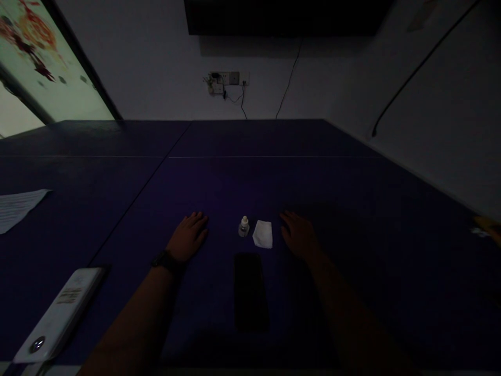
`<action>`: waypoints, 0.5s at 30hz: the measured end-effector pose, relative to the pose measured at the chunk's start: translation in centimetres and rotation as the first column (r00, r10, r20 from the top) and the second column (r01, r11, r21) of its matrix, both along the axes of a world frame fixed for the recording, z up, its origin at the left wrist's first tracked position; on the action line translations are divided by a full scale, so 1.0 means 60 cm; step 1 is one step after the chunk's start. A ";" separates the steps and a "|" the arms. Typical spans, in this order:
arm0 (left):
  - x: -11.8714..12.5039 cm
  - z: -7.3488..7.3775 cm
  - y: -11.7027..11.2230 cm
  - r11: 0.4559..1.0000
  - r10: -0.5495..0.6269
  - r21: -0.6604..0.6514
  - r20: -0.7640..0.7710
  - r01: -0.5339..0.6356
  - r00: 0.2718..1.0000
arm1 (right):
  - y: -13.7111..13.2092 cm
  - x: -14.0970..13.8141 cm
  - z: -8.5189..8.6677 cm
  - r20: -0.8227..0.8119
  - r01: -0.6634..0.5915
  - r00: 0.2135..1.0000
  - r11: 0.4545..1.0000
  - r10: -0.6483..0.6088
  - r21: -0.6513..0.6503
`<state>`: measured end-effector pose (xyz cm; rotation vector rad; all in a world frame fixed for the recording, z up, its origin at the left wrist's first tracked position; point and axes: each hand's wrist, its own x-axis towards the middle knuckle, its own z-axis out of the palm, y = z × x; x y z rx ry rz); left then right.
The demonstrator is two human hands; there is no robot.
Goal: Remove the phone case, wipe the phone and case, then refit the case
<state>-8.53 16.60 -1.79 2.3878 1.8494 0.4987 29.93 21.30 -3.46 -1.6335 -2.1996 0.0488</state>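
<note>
My left hand [188, 236] lies flat on the dark blue table [219, 188], fingers stretched out and holding nothing; a dark watch is on its wrist. On the other side, my right hand [298, 233] rests palm down with fingers extended, close to a folded white cloth [263, 234]. Between the hands, just left of the cloth, a small clear dropper bottle [243, 227] with a white cap stands upright. Nearer to me lies a black smartphone [251, 292], its screen dark. Neither hand touches these things.
A white box-shaped device [60, 313] lies at the front left. Printed paper [21, 206] is at the far left. Wall sockets [229, 79] with cables and a dark screen [285, 18] are beyond the table. A yellow object [489, 228] shows at the right edge.
</note>
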 end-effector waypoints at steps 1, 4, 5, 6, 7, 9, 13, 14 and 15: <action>0.003 0.003 0.000 1.000 -0.005 0.000 0.014 0.005 1.000 | 0.001 0.001 0.003 -0.016 -0.004 1.000 1.000 0.004 0.002; 0.024 0.015 -0.004 0.997 -0.069 -0.011 0.120 0.070 0.990 | 0.001 0.002 0.015 -0.062 -0.029 0.998 0.999 0.030 0.017; 0.034 0.019 -0.006 0.995 -0.092 -0.015 0.183 0.096 0.979 | -0.002 0.000 0.020 -0.072 -0.053 0.996 0.998 0.054 0.021; 0.046 0.023 -0.008 0.992 -0.113 -0.024 0.254 0.123 0.961 | -0.006 -0.003 0.024 -0.078 -0.087 0.993 0.996 0.088 0.022; 0.059 0.026 -0.009 0.990 -0.120 -0.033 0.337 0.139 0.934 | -0.012 -0.007 0.028 -0.078 -0.129 0.988 0.991 0.130 0.019; 0.086 0.030 -0.007 0.983 -0.114 -0.072 0.493 0.171 0.862 | -0.024 -0.020 0.033 -0.066 -0.220 0.973 0.976 0.219 0.001; 0.130 0.031 0.011 0.967 -0.109 -0.106 0.647 0.230 0.755 | -0.040 -0.047 0.037 -0.024 -0.326 0.945 0.944 0.325 -0.052; 0.138 0.031 0.017 0.969 -0.112 -0.096 0.651 0.228 0.751 | -0.041 -0.052 0.037 -0.014 -0.335 0.942 0.940 0.335 -0.062; 0.143 0.031 0.022 0.971 -0.117 -0.085 0.650 0.224 0.751 | -0.040 -0.055 0.038 -0.004 -0.340 0.940 0.938 0.341 -0.069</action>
